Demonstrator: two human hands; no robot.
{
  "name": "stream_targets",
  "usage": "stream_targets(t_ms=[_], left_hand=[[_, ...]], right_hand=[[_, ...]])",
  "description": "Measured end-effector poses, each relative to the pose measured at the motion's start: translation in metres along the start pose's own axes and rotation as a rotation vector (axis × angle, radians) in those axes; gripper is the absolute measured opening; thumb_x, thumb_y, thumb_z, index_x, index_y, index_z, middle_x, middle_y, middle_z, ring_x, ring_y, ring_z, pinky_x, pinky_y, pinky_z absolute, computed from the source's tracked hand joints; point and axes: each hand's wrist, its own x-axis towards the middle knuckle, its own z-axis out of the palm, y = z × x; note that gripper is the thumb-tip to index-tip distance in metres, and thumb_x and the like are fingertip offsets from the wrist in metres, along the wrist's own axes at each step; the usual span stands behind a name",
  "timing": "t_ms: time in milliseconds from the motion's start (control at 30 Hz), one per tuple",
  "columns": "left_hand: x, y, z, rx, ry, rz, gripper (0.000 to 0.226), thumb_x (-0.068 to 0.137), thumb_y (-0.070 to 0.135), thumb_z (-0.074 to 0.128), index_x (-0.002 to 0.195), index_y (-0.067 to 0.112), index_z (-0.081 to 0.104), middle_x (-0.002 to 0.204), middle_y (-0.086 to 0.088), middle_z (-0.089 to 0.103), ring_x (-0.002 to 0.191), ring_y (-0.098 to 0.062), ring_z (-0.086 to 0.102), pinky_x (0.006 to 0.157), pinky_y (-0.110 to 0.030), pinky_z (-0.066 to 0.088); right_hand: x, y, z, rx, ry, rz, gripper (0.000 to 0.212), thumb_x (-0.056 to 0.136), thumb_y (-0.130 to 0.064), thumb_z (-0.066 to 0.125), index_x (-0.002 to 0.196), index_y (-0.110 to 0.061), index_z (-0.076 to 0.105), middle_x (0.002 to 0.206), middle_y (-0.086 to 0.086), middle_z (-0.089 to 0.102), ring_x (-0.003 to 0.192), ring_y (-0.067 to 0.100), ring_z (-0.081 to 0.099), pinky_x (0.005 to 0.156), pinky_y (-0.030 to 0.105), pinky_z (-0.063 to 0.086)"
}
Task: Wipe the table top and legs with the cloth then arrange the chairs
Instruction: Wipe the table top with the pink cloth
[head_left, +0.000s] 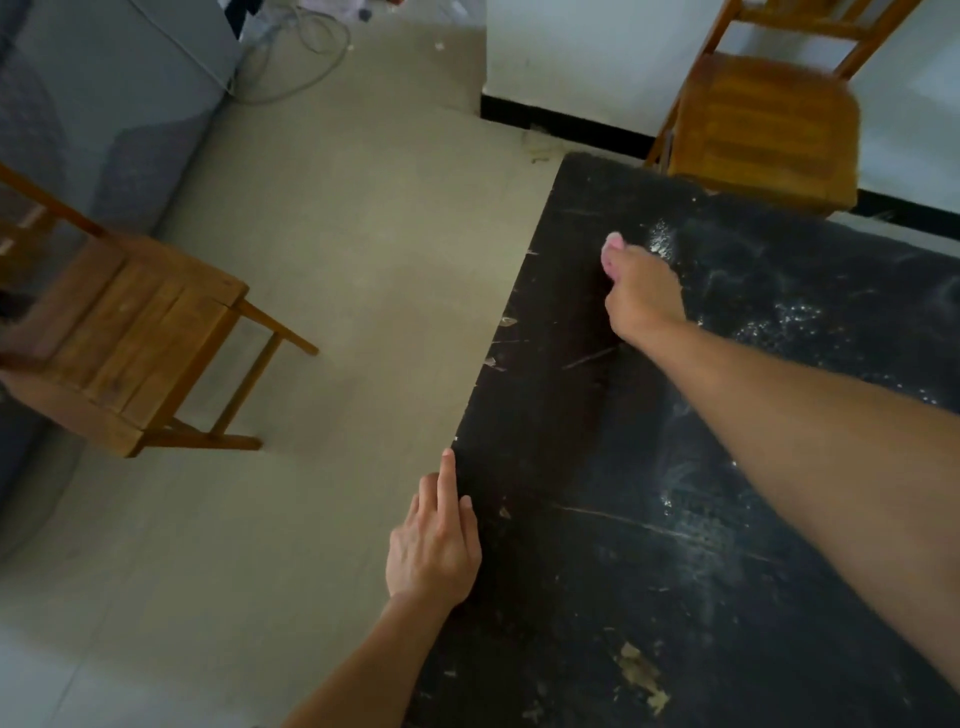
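Top-wipe step, by my read. Right hand (641, 291) is bunched around a pink cloth (613, 249), barely visible, pressed on the black counter (597, 545) near its 12 o'clock corner. Left hand (434, 545) rests fingers together on the 9 o'clock edge. White residue (662, 241) lies just beside the cloth; next stroke should sweep it. Chairs (124, 332) stand apart from the counter.
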Motion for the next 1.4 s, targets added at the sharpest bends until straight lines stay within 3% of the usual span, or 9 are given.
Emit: stream_targets(t_ms=[133, 233, 400, 500, 667, 900, 1133, 1233, 1400], left_hand=[[0.001, -0.001, 0.001, 0.019, -0.001, 0.009, 0.058, 0.101, 0.041, 0.019, 0.152, 0.023, -0.003, 0.133, 0.002, 0.041, 0.106, -0.018, 0.053, 0.079, -0.034, 0.050], [0.000, 0.001, 0.000, -0.012, 0.002, 0.004, 0.057, 0.101, 0.040, 0.023, 0.152, 0.022, 0.005, 0.141, -0.002, 0.037, 0.119, -0.022, 0.048, 0.089, -0.039, 0.049], [0.045, 0.029, -0.015, 0.057, 0.141, 0.104, 0.052, 0.101, 0.038, 0.033, 0.148, 0.017, 0.025, 0.155, -0.012, 0.023, 0.138, -0.030, 0.029, 0.112, -0.043, 0.028], [0.087, 0.060, -0.024, 0.086, 0.182, 0.136, 0.053, 0.101, 0.040, 0.031, 0.149, 0.018, 0.023, 0.158, -0.012, 0.014, 0.143, -0.031, 0.019, 0.115, -0.043, 0.020], [0.120, 0.087, -0.014, 0.078, 0.151, 0.122, 0.056, 0.102, 0.040, 0.028, 0.151, 0.017, 0.016, 0.159, -0.013, 0.010, 0.145, -0.033, 0.015, 0.116, -0.044, 0.020], [0.118, 0.088, -0.006, 0.097, 0.153, 0.111, 0.057, 0.100, 0.039, 0.033, 0.150, 0.016, 0.021, 0.157, -0.015, 0.017, 0.140, -0.033, 0.027, 0.110, -0.044, 0.031], [0.119, 0.087, -0.008, 0.101, 0.130, 0.107, 0.057, 0.100, 0.043, 0.031, 0.150, 0.018, 0.020, 0.157, -0.011, 0.017, 0.140, -0.031, 0.028, 0.107, -0.044, 0.036], [0.120, 0.088, -0.010, 0.106, 0.113, 0.102, 0.058, 0.099, 0.044, 0.030, 0.151, 0.018, 0.019, 0.157, -0.011, 0.016, 0.139, -0.031, 0.029, 0.106, -0.043, 0.037], [0.119, 0.090, -0.012, 0.109, 0.079, 0.082, 0.059, 0.099, 0.045, 0.028, 0.152, 0.021, 0.013, 0.159, -0.009, 0.009, 0.142, -0.028, 0.025, 0.109, -0.039, 0.034]], right_hand=[[-0.073, -0.019, -0.005, 0.096, 0.092, -0.237, 0.042, 0.101, 0.003, 0.040, 0.137, -0.014, 0.053, 0.130, 0.003, 0.057, 0.125, 0.021, 0.050, 0.109, 0.054, 0.039], [-0.175, -0.013, 0.016, 0.077, -0.020, -0.350, 0.048, 0.101, 0.001, 0.036, 0.143, -0.017, 0.048, 0.146, 0.000, 0.048, 0.142, 0.014, 0.032, 0.114, 0.048, 0.014], [-0.282, 0.042, 0.035, -0.087, -0.101, -0.723, 0.049, 0.094, -0.006, 0.043, 0.142, -0.016, 0.046, 0.146, 0.001, 0.048, 0.142, 0.022, 0.034, 0.121, 0.045, 0.017], [-0.222, 0.065, 0.021, -0.105, -0.069, -0.625, 0.051, 0.093, 0.000, 0.040, 0.141, -0.016, 0.046, 0.144, 0.005, 0.051, 0.137, 0.027, 0.041, 0.112, 0.049, 0.030], [-0.081, 0.080, -0.040, 0.013, 0.148, 0.035, 0.041, 0.095, 0.006, 0.038, 0.129, -0.011, 0.055, 0.127, 0.008, 0.059, 0.119, 0.031, 0.055, 0.099, 0.057, 0.045], [-0.176, 0.047, 0.027, -0.079, 0.002, -0.579, 0.045, 0.095, -0.003, 0.040, 0.136, -0.010, 0.056, 0.139, 0.009, 0.055, 0.133, 0.028, 0.047, 0.113, 0.049, 0.032], [-0.001, 0.090, -0.031, 0.012, 0.148, -0.014, 0.036, 0.099, 0.001, 0.042, 0.128, -0.015, 0.054, 0.125, 0.004, 0.060, 0.122, 0.024, 0.053, 0.103, 0.048, 0.045], [-0.025, 0.064, -0.034, 0.025, 0.210, -0.173, 0.037, 0.101, 0.000, 0.037, 0.131, -0.012, 0.054, 0.124, 0.003, 0.058, 0.119, 0.022, 0.053, 0.103, 0.052, 0.043], [-0.109, 0.049, 0.017, -0.062, -0.026, -0.617, 0.044, 0.096, -0.009, 0.036, 0.133, -0.012, 0.059, 0.138, 0.006, 0.058, 0.133, 0.025, 0.047, 0.113, 0.049, 0.028]])
